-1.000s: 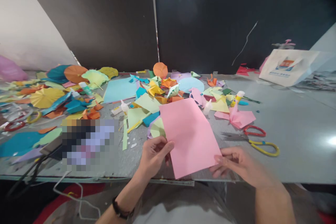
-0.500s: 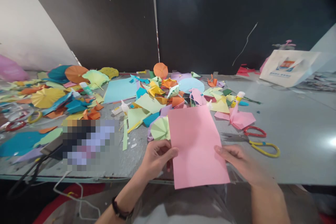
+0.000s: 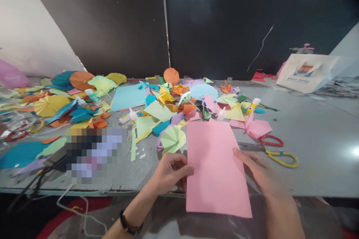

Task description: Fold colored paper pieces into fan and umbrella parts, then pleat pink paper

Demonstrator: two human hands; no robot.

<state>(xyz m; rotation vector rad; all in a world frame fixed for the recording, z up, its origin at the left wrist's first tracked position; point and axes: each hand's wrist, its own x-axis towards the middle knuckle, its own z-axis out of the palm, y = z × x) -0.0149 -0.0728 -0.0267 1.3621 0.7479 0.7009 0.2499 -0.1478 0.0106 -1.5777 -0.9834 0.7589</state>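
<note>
Scrap-strewn grey worktable (image 3: 316, 164) runs ahead, and across its near edge a thin pink paper sheet (image 3: 217, 171) — light, floppy, best taken by its long edges — lies between both hands. Left hand (image 3: 169, 173) curls, thumb pinching the sheet's left edge; right hand (image 3: 259, 171) stands half open, fingertips on the right edge, grip unclear. Beyond lie a pleated paper fan (image 3: 173, 139), red-and-yellow scissors (image 3: 265, 147) and a black wall panel (image 3: 224, 26).
</note>
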